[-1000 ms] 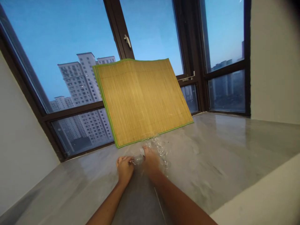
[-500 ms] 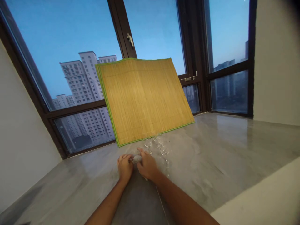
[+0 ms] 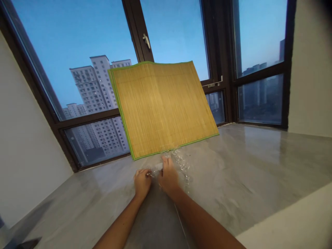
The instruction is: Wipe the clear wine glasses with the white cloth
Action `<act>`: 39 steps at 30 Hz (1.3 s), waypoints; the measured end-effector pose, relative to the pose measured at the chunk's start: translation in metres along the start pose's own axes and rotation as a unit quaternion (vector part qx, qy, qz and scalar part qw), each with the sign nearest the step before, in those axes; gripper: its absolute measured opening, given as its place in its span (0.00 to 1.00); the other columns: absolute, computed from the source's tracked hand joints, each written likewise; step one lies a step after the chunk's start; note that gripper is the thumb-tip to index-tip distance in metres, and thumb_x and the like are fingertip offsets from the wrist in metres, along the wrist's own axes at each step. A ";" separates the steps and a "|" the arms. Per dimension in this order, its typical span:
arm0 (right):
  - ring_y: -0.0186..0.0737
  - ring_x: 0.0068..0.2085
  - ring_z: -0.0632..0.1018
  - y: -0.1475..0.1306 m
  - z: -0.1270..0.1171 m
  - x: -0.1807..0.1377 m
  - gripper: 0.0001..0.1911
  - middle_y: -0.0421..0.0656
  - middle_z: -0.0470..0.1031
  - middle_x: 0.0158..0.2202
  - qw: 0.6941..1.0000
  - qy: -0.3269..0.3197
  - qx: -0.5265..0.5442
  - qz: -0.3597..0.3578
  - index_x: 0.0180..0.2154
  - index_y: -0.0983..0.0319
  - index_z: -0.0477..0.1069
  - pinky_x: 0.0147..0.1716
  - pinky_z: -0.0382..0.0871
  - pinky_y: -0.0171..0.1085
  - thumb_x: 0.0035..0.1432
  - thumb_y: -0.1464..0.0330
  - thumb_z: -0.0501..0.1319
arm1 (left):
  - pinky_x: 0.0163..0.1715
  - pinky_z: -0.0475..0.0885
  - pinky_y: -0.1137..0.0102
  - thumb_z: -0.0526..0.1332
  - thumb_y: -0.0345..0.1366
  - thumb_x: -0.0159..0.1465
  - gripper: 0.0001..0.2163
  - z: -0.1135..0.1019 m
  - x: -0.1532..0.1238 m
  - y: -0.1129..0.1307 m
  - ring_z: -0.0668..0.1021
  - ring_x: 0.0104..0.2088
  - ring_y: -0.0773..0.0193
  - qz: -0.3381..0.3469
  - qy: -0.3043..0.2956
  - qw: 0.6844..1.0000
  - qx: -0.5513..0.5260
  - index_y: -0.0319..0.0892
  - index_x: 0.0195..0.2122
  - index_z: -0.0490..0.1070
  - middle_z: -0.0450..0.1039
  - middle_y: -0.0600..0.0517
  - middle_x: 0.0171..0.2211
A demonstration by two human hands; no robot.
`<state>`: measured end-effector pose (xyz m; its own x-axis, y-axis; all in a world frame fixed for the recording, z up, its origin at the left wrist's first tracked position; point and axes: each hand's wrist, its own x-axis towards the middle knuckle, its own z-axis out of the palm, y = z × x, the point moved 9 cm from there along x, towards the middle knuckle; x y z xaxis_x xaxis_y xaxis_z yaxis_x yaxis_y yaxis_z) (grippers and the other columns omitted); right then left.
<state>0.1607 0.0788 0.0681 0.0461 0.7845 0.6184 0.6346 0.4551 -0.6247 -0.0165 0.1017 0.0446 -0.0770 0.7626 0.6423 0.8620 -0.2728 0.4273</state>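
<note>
Both of my hands rest on a grey marble sill [image 3: 246,173] in front of a window. My left hand [image 3: 142,183] is closed on one end of a small clear object [image 3: 156,169], which looks like a wine glass lying on its side. My right hand [image 3: 168,177] is wrapped round its other end. Two or three more clear stemmed glasses [image 3: 181,164] stand just right of my right hand, hard to make out against the stone.
A bamboo mat with a green border [image 3: 162,107] leans against the dark-framed window [image 3: 137,38] right behind the glasses. White walls [image 3: 23,145] close off the sill on the left and right. A pale ledge [image 3: 293,221] cuts across the near right corner.
My right hand has slid slightly forward over the clear object, and the view has drifted a little. My left hand has kept its grip.
</note>
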 end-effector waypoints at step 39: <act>0.44 0.42 0.79 0.012 0.059 -0.014 0.52 0.43 0.80 0.40 0.977 -0.191 0.091 0.014 0.69 0.63 0.30 0.38 0.68 0.36 0.48 0.75 0.57 | 0.55 0.56 0.59 0.55 0.24 0.56 0.18 0.003 -0.005 0.020 0.65 0.52 0.52 0.047 -0.018 0.982 0.182 0.47 0.43 0.78 0.72 0.46 0.47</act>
<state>0.1221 0.0981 0.0238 -0.2518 0.8824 0.3975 0.4881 0.4704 -0.7351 0.0024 0.0938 0.0482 0.0244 0.7661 0.6423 0.9869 -0.1209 0.1067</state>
